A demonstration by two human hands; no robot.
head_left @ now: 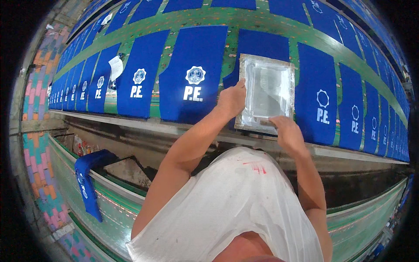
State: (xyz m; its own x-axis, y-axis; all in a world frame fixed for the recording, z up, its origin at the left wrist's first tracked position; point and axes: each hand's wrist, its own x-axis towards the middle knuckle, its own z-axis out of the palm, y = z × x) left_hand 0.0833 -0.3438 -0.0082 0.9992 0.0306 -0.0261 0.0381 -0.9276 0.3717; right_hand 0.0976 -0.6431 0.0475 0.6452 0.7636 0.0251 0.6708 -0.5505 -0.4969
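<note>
A screen-printing frame (267, 91) with a pale mesh lies flat over a blue cloth piece (264, 43) on the green table. My left hand (232, 99) is closed on the frame's left edge. At the frame's lower right part, my right hand (288, 134) is closed, its fingertips over the near end of the mesh. Whatever it grips there is too hidden to name. Left of the frame lies a blue piece (192, 65) with a white round emblem and lettering. To the right, another blue piece (317, 87) bears only the emblem's outer ring and lettering.
Rows of printed blue pieces run along the green table (233, 26) both ways. A white paper (116, 67) lies on one at the left. Behind me, a blue piece (89, 185) hangs over a second green table (118, 201). Patterned floor (41, 174) shows at far left.
</note>
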